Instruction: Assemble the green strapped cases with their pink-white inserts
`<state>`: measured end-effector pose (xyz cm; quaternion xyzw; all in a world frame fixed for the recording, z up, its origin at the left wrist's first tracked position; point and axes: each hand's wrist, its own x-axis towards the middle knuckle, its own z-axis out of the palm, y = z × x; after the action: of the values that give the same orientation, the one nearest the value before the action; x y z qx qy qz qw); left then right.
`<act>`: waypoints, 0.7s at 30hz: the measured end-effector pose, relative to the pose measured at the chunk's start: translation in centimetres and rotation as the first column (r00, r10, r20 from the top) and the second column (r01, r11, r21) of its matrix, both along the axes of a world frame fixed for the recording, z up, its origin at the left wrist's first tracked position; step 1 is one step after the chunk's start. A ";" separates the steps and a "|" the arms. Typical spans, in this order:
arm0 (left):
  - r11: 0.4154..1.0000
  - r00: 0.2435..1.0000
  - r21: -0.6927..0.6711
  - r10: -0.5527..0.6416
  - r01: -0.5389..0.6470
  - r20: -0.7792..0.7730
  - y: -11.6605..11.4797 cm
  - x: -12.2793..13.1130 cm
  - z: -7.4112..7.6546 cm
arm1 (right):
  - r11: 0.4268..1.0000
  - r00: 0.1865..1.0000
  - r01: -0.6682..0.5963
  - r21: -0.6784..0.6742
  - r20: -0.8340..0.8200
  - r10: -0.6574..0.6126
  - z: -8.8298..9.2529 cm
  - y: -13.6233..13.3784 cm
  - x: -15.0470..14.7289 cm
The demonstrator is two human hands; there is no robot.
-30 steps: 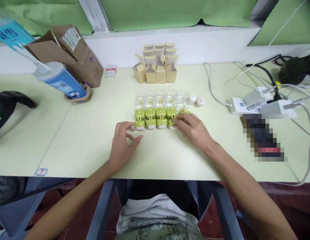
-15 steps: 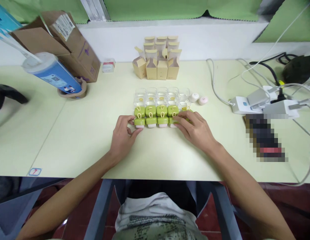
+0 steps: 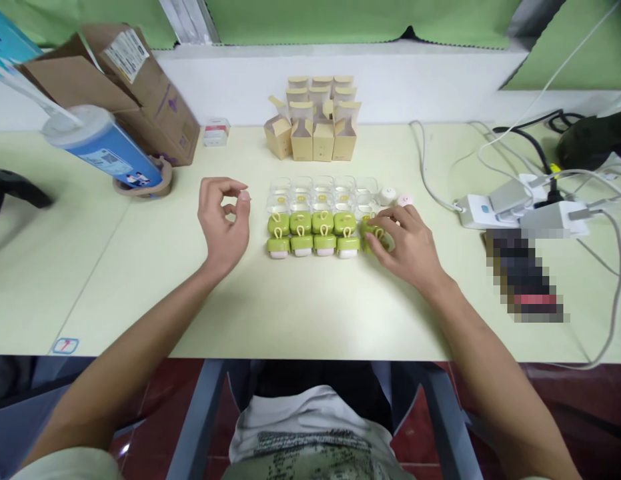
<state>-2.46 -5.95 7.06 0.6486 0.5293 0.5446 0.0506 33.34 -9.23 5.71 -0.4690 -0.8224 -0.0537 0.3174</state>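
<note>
Two rows of small green cases [image 3: 301, 223] with yellow loops stand on the table, the front ones showing white or pink bottoms. Behind them lie clear plastic covers [image 3: 323, 187], several with yellow marks. My right hand [image 3: 407, 243] has its fingers on a green case [image 3: 366, 230] at the right end, partly covering it; whether it grips the case I cannot tell. My left hand [image 3: 225, 223] is raised left of the rows, fingers curled with a gap to the thumb, holding nothing. A white round piece [image 3: 387, 195] and a pink one [image 3: 405, 200] lie behind my right hand.
Open beige boxes [image 3: 303, 140] stand by the wall. At the left are a cardboard box [image 3: 160, 113], a blue canister [image 3: 113, 150] and a small white-and-red box [image 3: 217, 133]. Power strips [image 3: 483, 212] with cables and a blurred dark object [image 3: 523, 273] lie at the right.
My left hand has left the row's left end and moved up and left. My right hand has shifted slightly right, uncovering the fourth front case.
</note>
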 end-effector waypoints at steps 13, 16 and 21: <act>0.988 0.974 0.087 -0.109 0.128 -0.197 -2.2 1.5 -1.6 | 0.997 0.975 0.064 0.033 -0.217 -0.055 0.4 0.2 0.2; 0.986 0.977 0.085 -0.125 0.142 -0.174 -2.0 1.1 -1.6 | 0.985 0.953 0.166 0.043 -0.264 -0.149 -0.2 1.3 2.0; 0.915 0.921 0.239 -0.246 0.324 -0.303 -2.9 2.2 -1.3 | 0.974 0.948 0.223 -0.036 -0.227 -0.225 -3.1 4.8 5.6</act>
<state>-0.24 -8.89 5.80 0.7870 0.3462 0.5094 -0.0353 38.91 -4.42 2.64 -0.5640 -0.7219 -0.0309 0.3997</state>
